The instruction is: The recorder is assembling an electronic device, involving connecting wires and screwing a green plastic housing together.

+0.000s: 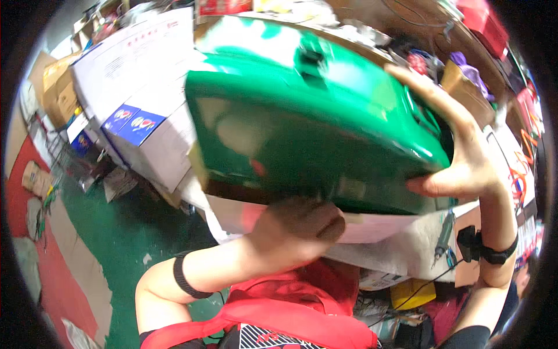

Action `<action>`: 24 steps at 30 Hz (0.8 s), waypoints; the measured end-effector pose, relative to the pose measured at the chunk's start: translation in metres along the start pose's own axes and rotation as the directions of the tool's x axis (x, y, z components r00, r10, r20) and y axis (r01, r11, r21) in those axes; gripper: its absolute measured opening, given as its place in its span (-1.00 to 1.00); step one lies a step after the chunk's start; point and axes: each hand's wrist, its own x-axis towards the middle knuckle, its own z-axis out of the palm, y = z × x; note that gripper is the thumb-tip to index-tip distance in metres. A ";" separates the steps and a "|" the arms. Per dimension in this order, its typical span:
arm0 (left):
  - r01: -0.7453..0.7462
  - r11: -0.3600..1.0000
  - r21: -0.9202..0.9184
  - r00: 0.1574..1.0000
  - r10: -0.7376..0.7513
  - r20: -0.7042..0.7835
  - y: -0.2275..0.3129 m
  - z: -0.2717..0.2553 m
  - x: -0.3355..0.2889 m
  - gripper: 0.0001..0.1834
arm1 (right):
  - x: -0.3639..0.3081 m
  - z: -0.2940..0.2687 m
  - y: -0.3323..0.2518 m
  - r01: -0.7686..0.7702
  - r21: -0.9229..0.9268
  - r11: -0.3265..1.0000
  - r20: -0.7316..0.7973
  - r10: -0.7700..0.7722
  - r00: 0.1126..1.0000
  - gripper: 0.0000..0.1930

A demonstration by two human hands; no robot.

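The green shell [317, 136] is filling the middle of the view, standing tilted above the near side of the counter [386, 256], with its dark, shiny face turning toward the person. Whether its lower edge is bearing on the pink sheet [372, 228] beneath it, I cannot tell.

The right grip [469, 156] is clasping the shell's right end, thumb pressing the front face and fingers reaching along the upper edge. The left grip [299, 228] is curling in front of the lower edge, but blur is hiding whether it is grasping the shell, holding something small or only touching.

If the left grip is giving no support, the right one is probably bearing most of the load at one end; the far end could then be dropping or twisting. The glossy, curved surface could be letting the thumb slide, and a slip would be sending the shell toward the counter's near edge and the red apron [302, 291], scuffing its finish.

The white carton [157, 70] is lying close behind the left end, so a swing that way could be knocking it. On the right, the driver [444, 237] is lying near the counter's edge, and a thin cable [444, 271] is running below the right forearm; lowering the shell carelessly there could be scratching it on the one or snagging the other.
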 end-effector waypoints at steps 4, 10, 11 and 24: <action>0.013 0.998 0.064 0.982 0.000 -0.188 0.011 0.016 -0.005 -0.74 | 0.010 0.020 0.012 -0.030 0.091 0.995 0.097 0.021 0.995 0.10; 0.038 0.992 0.122 0.973 -0.009 -0.232 0.009 0.019 0.000 -0.68 | 0.006 0.050 0.018 -0.012 0.015 1.000 0.089 0.011 0.996 -0.16; 0.026 0.993 0.113 0.972 0.002 -0.234 0.008 0.019 0.001 -0.68 | 0.002 0.059 0.016 -0.011 0.009 1.000 0.099 0.010 0.995 -0.17; 0.456 0.872 0.177 0.860 -0.382 -0.337 -0.012 -0.052 -0.035 -0.73 | -0.118 0.043 0.039 -0.379 0.269 0.885 -0.472 0.464 0.749 -0.83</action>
